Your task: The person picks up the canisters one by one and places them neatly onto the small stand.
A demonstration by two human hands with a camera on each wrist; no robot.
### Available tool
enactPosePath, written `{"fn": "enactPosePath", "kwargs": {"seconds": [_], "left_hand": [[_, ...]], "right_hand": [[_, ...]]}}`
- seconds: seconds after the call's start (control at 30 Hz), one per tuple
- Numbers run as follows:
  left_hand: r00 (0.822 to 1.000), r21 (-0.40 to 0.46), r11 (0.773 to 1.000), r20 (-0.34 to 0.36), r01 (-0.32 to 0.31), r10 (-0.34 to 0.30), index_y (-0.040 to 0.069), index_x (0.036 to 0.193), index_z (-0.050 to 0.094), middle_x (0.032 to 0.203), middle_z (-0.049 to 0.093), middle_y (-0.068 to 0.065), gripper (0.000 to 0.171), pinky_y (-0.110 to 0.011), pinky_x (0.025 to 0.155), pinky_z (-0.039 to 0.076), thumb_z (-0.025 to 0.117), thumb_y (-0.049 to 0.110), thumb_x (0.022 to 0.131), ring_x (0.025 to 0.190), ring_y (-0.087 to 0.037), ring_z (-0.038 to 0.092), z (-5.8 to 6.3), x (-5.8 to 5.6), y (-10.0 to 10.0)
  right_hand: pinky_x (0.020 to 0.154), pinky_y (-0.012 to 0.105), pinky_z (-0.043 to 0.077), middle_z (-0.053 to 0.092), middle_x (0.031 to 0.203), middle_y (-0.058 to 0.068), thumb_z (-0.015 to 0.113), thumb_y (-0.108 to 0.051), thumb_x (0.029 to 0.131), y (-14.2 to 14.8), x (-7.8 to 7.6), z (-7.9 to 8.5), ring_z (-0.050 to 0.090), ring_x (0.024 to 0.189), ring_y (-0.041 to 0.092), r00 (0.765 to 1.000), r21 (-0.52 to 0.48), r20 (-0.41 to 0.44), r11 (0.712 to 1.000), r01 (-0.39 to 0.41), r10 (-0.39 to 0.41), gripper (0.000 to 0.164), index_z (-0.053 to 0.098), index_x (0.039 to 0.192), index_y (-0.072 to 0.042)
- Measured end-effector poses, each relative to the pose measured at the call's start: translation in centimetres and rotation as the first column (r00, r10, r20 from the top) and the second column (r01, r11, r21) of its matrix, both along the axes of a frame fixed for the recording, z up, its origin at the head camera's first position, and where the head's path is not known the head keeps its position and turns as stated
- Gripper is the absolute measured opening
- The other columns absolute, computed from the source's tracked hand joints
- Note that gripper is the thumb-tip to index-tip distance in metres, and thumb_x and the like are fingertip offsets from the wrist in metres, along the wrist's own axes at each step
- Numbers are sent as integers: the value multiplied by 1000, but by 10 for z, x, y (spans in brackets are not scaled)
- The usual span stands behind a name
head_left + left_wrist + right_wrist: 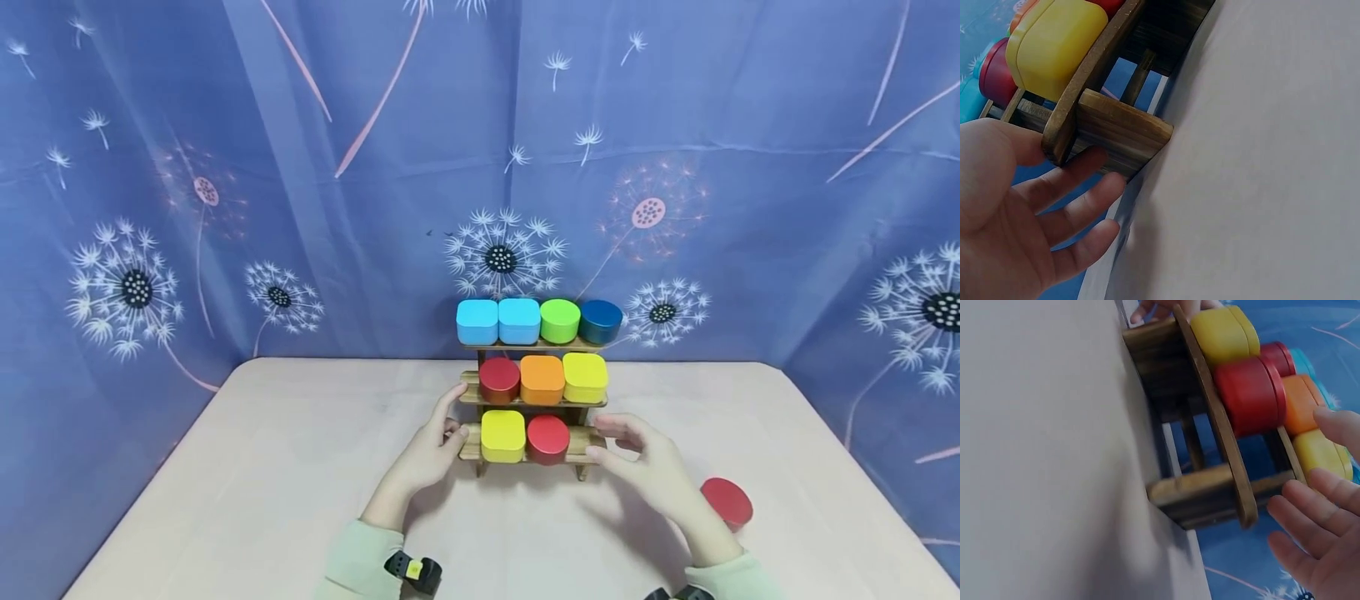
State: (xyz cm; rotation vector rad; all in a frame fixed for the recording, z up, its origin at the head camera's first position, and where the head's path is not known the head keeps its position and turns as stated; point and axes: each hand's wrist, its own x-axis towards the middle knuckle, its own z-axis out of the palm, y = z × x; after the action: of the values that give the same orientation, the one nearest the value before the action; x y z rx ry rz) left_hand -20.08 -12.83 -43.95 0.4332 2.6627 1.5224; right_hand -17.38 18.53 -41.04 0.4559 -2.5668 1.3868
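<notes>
A three-tier wooden stand [582,443] bears several small lidded tins. On its lowest tier are a square yellow tin [503,437] and a round red tin [548,440]. My left hand [427,454] is at the stand's left end, thumb right at the tip of the lowest board [1060,134] and the other fingers loosely spread beside the side support. At the opposite end, my right hand [651,467] hovers with relaxed fingers and thumb apart. In the right wrist view its fingers [1310,512] lie beside the board's end, holding nothing.
Red, orange and yellow tins [585,377] line the middle tier; light blue, green and dark blue tins [602,322] fill the top. Another round red tin [726,502] sits on the pale table [300,467], beside my right forearm. A blue dandelion-print curtain [390,208] hangs behind.
</notes>
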Motion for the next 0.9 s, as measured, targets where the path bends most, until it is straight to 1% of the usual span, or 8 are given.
{"fn": "enactPosePath", "kwargs": {"seconds": [0.27, 0.6, 0.67, 0.73, 0.8, 0.83, 0.87, 0.9], "left_hand": [[1000, 9, 1000, -2, 0, 0, 39, 149, 12, 69, 46, 1, 65, -24, 52, 39, 45, 13, 100, 53, -8, 38, -3, -1, 0], [1000, 20, 1000, -13, 8, -8, 38, 149, 14, 68, 45, 1, 64, -24, 53, 39, 45, 13, 100, 54, -8, 38, -2, -2, 0], [1000, 21, 1000, -9, 8, -8, 38, 149, 14, 68, 46, 1, 64, -23, 53, 39, 45, 13, 99, 54, -8, 39, -3, -1, 1], [1000, 18, 1000, -6, 7, -7, 39, 149, 13, 69, 46, 1, 64, -24, 53, 40, 45, 13, 100, 54, -8, 39, -2, -1, 1], [1000, 15, 1000, 2, 0, -1, 40, 149, 13, 69, 46, 1, 64, -24, 54, 40, 45, 13, 99, 54, -9, 39, -2, -1, 1], [1000, 11, 1000, 1, -1, 1, 40, 149, 13, 69, 46, 1, 64, -24, 54, 40, 45, 13, 99, 54, -9, 39, -2, -1, 1], [1000, 9, 1000, 1, -1, 1, 40, 149, 13, 69, 46, 0, 65, -24, 54, 40, 45, 13, 99, 54, -9, 39, -2, -1, 1], [1000, 6, 1000, -1, 0, 0, 40, 149, 13, 70, 46, 0, 65, -24, 54, 41, 45, 13, 100, 54, -9, 39, -2, -1, 1]], "right_hand": [[84, 11, 45, 67, 114, 11, 74, -18, 83, 25, 8, 4, 52, 100, -14, 997, 46, -57, 997, 56, -53, 37, 63, 116, -6], [81, 4, 38, 67, 111, 14, 76, -20, 80, 70, 18, 2, 43, 99, -24, 987, 174, -116, 976, 127, -108, 40, 63, 116, -8], [80, 9, 43, 65, 114, 15, 76, -22, 80, 78, 21, 3, 47, 102, -16, 990, 210, -86, 969, 131, -115, 44, 62, 119, -9], [80, 20, 47, 63, 119, 16, 76, -26, 80, 87, 23, 5, 53, 110, 3, 992, 249, -38, 961, 124, -118, 49, 59, 123, -10], [80, 22, 46, 60, 123, 17, 76, -30, 80, 94, 25, 6, 55, 112, 24, 993, 276, 2, 954, 114, -119, 53, 56, 126, -12], [80, 21, 45, 59, 124, 18, 76, -31, 80, 97, 26, 6, 54, 111, 30, 992, 285, 14, 952, 113, -122, 55, 56, 127, -12], [82, 17, 41, 59, 124, 18, 76, -32, 79, 100, 27, 5, 53, 112, 29, 992, 292, 14, 950, 114, -124, 56, 55, 128, -14], [82, 14, 38, 59, 124, 19, 77, -31, 79, 103, 28, 3, 53, 114, 21, 993, 289, 6, 950, 115, -122, 57, 55, 128, -14]]}}
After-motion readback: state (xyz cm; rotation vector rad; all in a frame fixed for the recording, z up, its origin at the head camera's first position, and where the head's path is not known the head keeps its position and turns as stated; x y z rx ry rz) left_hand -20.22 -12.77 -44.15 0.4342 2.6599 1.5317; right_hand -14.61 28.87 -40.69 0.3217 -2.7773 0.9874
